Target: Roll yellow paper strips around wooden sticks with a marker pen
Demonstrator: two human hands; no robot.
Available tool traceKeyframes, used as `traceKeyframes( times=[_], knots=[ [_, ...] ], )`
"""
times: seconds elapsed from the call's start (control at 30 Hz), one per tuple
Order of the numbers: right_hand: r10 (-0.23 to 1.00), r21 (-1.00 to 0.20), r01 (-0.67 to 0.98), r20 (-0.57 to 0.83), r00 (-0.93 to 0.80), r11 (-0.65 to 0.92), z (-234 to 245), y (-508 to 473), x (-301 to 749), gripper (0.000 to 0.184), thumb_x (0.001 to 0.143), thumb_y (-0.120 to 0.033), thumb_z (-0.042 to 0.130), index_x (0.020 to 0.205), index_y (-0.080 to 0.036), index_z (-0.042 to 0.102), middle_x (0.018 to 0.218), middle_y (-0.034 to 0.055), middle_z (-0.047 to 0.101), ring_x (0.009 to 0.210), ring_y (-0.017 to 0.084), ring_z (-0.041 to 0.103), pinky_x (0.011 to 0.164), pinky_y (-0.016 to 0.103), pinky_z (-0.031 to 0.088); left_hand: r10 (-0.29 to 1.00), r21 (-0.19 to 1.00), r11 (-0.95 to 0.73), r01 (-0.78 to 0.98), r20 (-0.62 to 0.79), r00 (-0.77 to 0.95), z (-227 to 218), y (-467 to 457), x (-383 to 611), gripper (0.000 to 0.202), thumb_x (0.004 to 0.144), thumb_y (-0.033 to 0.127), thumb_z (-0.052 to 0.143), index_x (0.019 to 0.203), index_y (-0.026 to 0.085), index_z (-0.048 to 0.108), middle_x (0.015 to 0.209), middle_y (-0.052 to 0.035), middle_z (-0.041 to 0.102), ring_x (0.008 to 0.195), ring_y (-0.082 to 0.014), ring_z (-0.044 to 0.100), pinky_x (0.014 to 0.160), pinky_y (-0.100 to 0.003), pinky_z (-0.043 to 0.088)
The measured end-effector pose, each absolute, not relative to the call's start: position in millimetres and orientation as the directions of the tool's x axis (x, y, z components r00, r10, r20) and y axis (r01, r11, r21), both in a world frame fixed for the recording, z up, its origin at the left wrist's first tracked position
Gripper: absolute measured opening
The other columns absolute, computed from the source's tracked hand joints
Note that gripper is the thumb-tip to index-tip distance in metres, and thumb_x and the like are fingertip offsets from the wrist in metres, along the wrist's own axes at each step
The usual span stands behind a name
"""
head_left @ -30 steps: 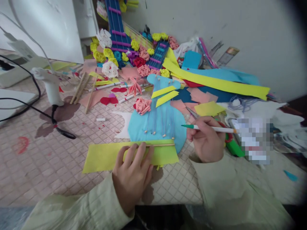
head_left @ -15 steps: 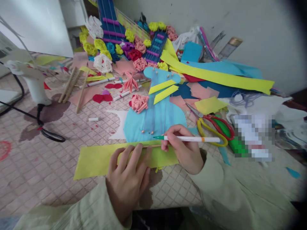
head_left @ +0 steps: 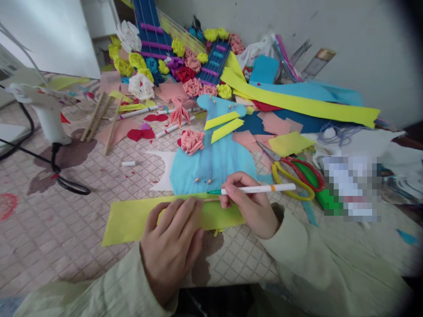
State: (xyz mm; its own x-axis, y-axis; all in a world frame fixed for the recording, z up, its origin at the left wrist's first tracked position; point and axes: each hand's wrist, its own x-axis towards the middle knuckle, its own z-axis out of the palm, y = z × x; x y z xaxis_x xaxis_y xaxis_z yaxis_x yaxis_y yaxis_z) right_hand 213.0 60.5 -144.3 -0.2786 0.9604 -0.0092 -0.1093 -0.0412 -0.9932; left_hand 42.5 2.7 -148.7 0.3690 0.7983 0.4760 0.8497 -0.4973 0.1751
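Observation:
My left hand (head_left: 173, 240) lies palm down on a strip of yellow-green paper (head_left: 127, 220), fingers side by side. Its fingertips rest at a thin wooden stick (head_left: 211, 200) along the strip's upper edge; most of the stick is hidden. In my right hand (head_left: 249, 204) is a white marker pen (head_left: 264, 189) with a green tip pointing left, held nearly level just above the stick. Behind the strip is a light-blue guitar-shaped paper piece (head_left: 185, 171) with strings, two yellow strips (head_left: 228, 130) and a pink paper flower (head_left: 192, 141).
Scissors (head_left: 295, 178) with red and yellow handles lie right of the blue piece. At left stand a white glue gun (head_left: 49, 114) and several wooden sticks (head_left: 99, 116). Paper flowers (head_left: 187, 75), long yellow paper (head_left: 307, 103) and scraps fill the back.
My left hand has slid slightly left, its fingers closer together. The marker pen in my right hand has shifted a little left.

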Motion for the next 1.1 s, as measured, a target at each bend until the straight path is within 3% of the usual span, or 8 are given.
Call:
traceKeyframes(
  times=[0.17, 0.3, 0.43, 0.6, 0.7, 0.87, 1.1],
  knots=[
    [0.966, -0.988, -0.151, 0.02, -0.258, -0.02, -143.5, 62.0, 214.5, 0.012, 0.082, -0.031, 0.054, 0.075, -0.02, 0.051, 0.056, -0.005, 0.054, 0.052, 0.009, 0.051, 0.05, 0.024, 0.04, 0.781, 0.163, -0.51, 0.845, 0.5, 0.375, -149.0, 4.6, 40.3, 0.027, 0.083, 0.016, 0.043, 0.104, 0.013, 0.061, 0.104, -0.0068, 0.065, 0.094, -0.0233, 0.055, 0.081, -0.041, 0.038],
    [0.988, -0.951, -0.278, 0.152, -0.03, 0.138, -130.0, 69.2, 226.1, 0.011, 0.078, -0.026, 0.056, 0.068, -0.022, 0.053, 0.057, -0.0048, 0.049, 0.048, 0.009, 0.05, 0.043, 0.024, 0.037, 0.772, 0.135, -0.516, 0.846, 0.501, 0.391, -149.8, 5.3, 40.0, 0.027, 0.082, 0.015, 0.045, 0.104, 0.012, 0.061, 0.105, -0.0074, 0.065, 0.093, -0.0238, 0.055, 0.08, -0.04, 0.039],
    [0.971, -0.945, -0.237, 0.199, 0.129, 0.225, -117.2, 75.8, 236.4, 0.017, 0.075, -0.028, 0.057, 0.06, -0.023, 0.049, 0.053, -0.0046, 0.04, 0.045, 0.009, 0.043, 0.041, 0.024, 0.035, 0.76, 0.119, -0.522, 0.845, 0.515, 0.397, -150.2, 5.3, 39.6, 0.027, 0.081, 0.014, 0.047, 0.103, 0.012, 0.061, 0.103, -0.0079, 0.065, 0.091, -0.0241, 0.056, 0.079, -0.04, 0.039],
    [0.993, -0.984, -0.164, 0.083, -0.08, 0.069, -123.9, 69.4, 233.0, 0.009, 0.073, -0.026, 0.061, 0.069, -0.021, 0.054, 0.048, -0.006, 0.05, 0.039, 0.008, 0.047, 0.035, 0.02, 0.034, 0.77, 0.129, -0.511, 0.85, 0.507, 0.387, -150.8, 5.4, 40.1, 0.027, 0.082, 0.014, 0.046, 0.104, 0.014, 0.061, 0.104, -0.0074, 0.065, 0.092, -0.0239, 0.055, 0.079, -0.041, 0.04],
    [0.977, -1.0, -0.021, 0.014, -0.211, 0.01, -129.7, 62.9, 228.2, 0.008, 0.074, -0.024, 0.062, 0.074, -0.019, 0.056, 0.049, -0.0037, 0.059, 0.039, 0.009, 0.052, 0.034, 0.02, 0.039, 0.779, 0.152, -0.507, 0.848, 0.502, 0.376, -150.8, 5.2, 40.4, 0.027, 0.082, 0.014, 0.045, 0.104, 0.014, 0.061, 0.105, -0.0067, 0.065, 0.093, -0.0242, 0.055, 0.079, -0.042, 0.04],
    [0.961, -0.971, 0.22, 0.026, -0.275, 0.089, -133.0, 59.6, 223.4, 0.008, 0.074, -0.022, 0.06, 0.068, -0.018, 0.056, 0.052, -0.0018, 0.06, 0.043, 0.009, 0.053, 0.039, 0.021, 0.043, 0.785, 0.181, -0.505, 0.844, 0.503, 0.362, -150.6, 4.6, 41.2, 0.028, 0.081, 0.013, 0.047, 0.104, 0.01, 0.061, 0.103, -0.0073, 0.066, 0.092, -0.0253, 0.055, 0.079, -0.042, 0.039],
    [0.959, -0.914, 0.369, 0.068, -0.275, 0.171, -133.8, 59.7, 222.5, 0.006, 0.074, -0.022, 0.059, 0.069, -0.018, 0.057, 0.057, -0.0012, 0.06, 0.049, 0.01, 0.055, 0.044, 0.022, 0.045, 0.79, 0.196, -0.499, 0.844, 0.503, 0.35, -150.9, 4.9, 42.3, 0.028, 0.08, 0.012, 0.047, 0.104, 0.009, 0.062, 0.104, -0.0071, 0.066, 0.091, -0.0256, 0.055, 0.079, -0.042, 0.038]
  ],
)
